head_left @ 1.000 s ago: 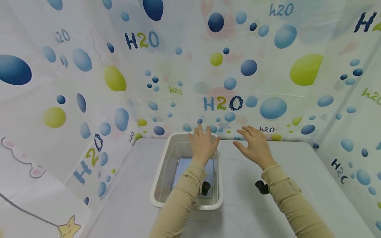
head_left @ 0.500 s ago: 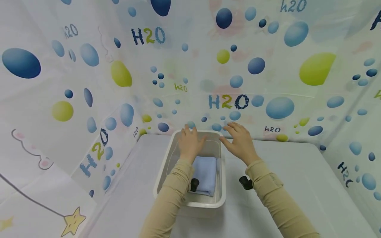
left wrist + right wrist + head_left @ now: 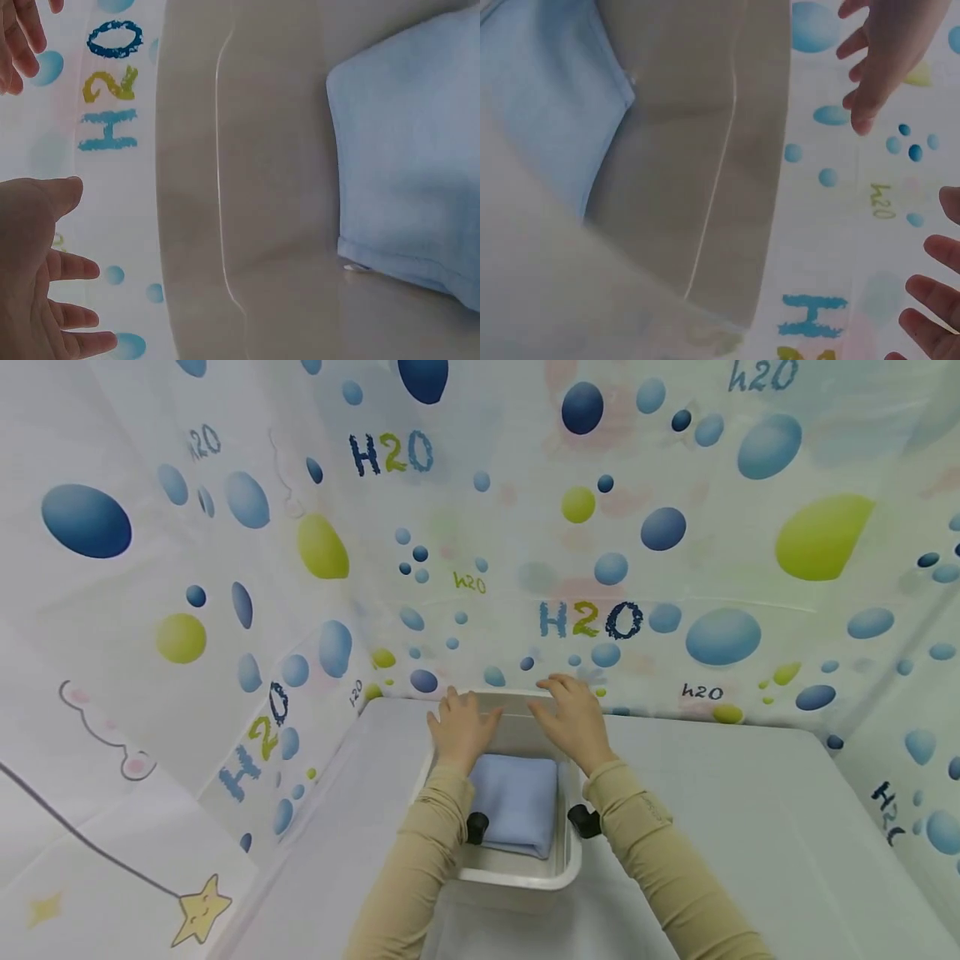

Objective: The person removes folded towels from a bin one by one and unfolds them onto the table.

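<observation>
A pale blue folded cloth [image 3: 517,802] lies flat on the bottom of a white plastic bin [image 3: 517,881]. My left hand [image 3: 462,732] is over the bin's far left side, fingers spread and holding nothing. Opposite it, my right hand [image 3: 573,724] hovers at the far right side with its fingers loosely bent and no object in them. In the left wrist view, the cloth [image 3: 412,157] shows a small white tag at one corner, and the left hand [image 3: 34,270] appears beyond the rim. The right wrist view has the cloth [image 3: 544,90] at upper left and the right hand [image 3: 937,292] at the edge.
The bin stands on a white-covered table [image 3: 735,827]. Behind it hangs a white curtain [image 3: 517,527] printed with blue and green bubbles, which also closes off the left and right sides. A small black device [image 3: 583,821] sits at the right wrist, another black device [image 3: 476,827] at the left.
Both hands have shifted left in the head view, the right one coming from beside the bin to its far right rim. The cloth stays in the bin, less covered by the left arm.
</observation>
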Motion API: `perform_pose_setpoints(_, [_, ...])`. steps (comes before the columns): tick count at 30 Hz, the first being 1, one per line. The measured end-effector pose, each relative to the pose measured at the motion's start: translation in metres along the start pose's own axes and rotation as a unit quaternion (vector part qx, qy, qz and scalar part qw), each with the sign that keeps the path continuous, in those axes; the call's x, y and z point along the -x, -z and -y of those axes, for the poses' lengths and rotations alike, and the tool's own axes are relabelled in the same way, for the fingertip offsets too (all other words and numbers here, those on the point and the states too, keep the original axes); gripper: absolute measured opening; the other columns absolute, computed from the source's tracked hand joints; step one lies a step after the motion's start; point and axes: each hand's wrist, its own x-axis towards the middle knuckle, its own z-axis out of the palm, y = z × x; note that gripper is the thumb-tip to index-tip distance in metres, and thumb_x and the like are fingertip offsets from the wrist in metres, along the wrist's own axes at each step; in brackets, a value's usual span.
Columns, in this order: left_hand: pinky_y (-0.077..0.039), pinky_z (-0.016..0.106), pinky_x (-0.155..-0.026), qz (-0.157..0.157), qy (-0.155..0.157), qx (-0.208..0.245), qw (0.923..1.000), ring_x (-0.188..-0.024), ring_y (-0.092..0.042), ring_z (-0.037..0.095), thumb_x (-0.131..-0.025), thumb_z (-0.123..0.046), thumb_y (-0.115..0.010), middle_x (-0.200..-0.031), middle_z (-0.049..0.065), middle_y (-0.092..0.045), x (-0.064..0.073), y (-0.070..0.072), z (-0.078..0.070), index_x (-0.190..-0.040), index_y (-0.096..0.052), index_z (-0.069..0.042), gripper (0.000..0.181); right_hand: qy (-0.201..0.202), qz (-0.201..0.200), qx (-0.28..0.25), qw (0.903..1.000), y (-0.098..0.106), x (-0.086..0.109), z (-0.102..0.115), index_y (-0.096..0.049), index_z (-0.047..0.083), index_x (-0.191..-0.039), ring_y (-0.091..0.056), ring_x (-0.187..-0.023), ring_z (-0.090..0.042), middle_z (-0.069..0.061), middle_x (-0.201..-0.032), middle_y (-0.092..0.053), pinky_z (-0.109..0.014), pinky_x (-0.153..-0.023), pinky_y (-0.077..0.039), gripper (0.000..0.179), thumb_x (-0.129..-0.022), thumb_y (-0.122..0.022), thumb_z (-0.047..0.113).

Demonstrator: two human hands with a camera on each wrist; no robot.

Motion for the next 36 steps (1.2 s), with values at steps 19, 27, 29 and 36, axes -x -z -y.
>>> perform_pose_setpoints(19, [-0.036,0.062,-0.098,0.115,0.075,0.095,0.986,-0.128,-0.038,0.049,-0.095,-0.055,-0.033,-0.153,0.026,-0.016,-0.006,-0.009,0.038,-0.149,-0.021,-0.015,0.068,-0.037,0.05,0.019,0.9979,-0.031,-0.007,0.031,-0.064,0.013,-0.117,-0.054,-0.116,-0.033,-0.011,-0.126,-0.059,-0.051,-0.091,-0.046,0.036,-0.089,-0.059,0.035])
perform_pose_setpoints(27, [-0.034,0.06,-0.103,0.166,0.072,0.146,0.9726,-0.128,-0.037,0.052,-0.098,-0.051,-0.023,-0.151,0.03,-0.016,-0.011,-0.011,0.048,-0.151,-0.013,-0.014,0.065,-0.029,0.049,0.027,0.998,-0.034,-0.008,0.027,-0.064,0.012,-0.116,-0.056,-0.113,-0.032,-0.011,-0.123,-0.061,-0.048,-0.092,-0.046,0.036,-0.088,-0.061,0.034])
perform_pose_setpoints(29, [-0.034,0.06,-0.103,0.168,0.077,0.146,0.972,-0.128,-0.037,0.051,-0.098,-0.052,-0.021,-0.151,0.028,-0.018,-0.012,-0.013,0.047,-0.151,-0.013,-0.015,0.065,-0.037,0.054,0.028,0.9975,-0.035,-0.009,0.026,-0.064,0.012,-0.116,-0.055,-0.114,-0.032,-0.011,-0.123,-0.061,-0.048,-0.092,-0.046,0.036,-0.088,-0.061,0.034])
perform_pose_setpoints(36, [-0.036,0.06,-0.101,0.155,0.099,0.135,0.9737,-0.127,-0.041,0.047,-0.098,-0.052,-0.019,-0.148,0.024,-0.03,-0.015,-0.018,0.045,-0.149,-0.02,-0.015,0.063,-0.063,0.084,0.005,0.9945,-0.051,-0.014,0.032,-0.06,0.01,-0.121,-0.053,-0.118,-0.033,-0.014,-0.126,-0.059,-0.048,-0.098,-0.044,0.038,-0.088,-0.058,0.031])
